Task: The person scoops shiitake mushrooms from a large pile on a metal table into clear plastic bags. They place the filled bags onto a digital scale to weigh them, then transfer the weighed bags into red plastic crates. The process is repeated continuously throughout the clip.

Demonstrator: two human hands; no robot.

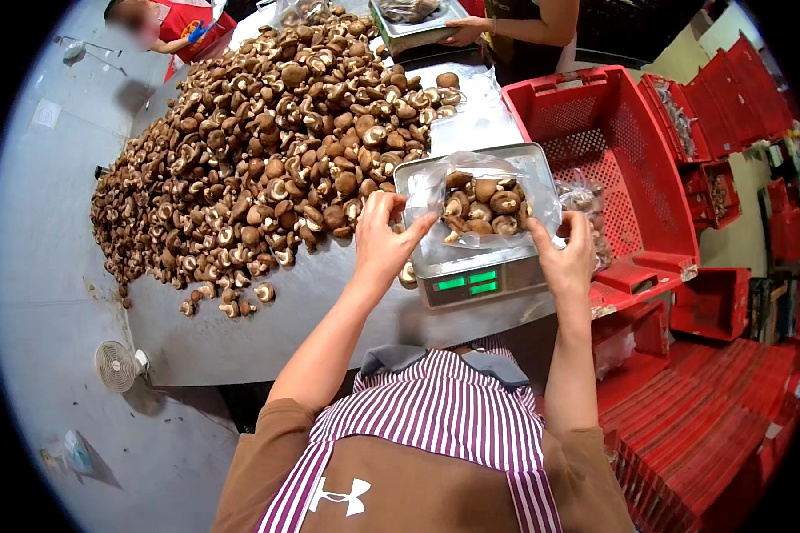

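Observation:
A clear plastic bag (543,191) of brown mushrooms (482,210) lies on the metal pan of a digital scale (436,260), whose green display faces me. At the bag's left edge, my left hand (384,238) grips the plastic between thumb and fingers. My right hand (567,258) has hold of the right edge in the same way, its thumb close to the mushrooms. To the left, a big heap of loose mushrooms (267,147) covers much of the metal table (329,306).
Right of the scale stands a red crate (631,169) with filled bags (587,209) inside. More red crates (711,302) are stacked beyond it. Across the table, a co-worker's hand (465,32) is at another scale (418,31); another person in a red apron (196,31) stands far left.

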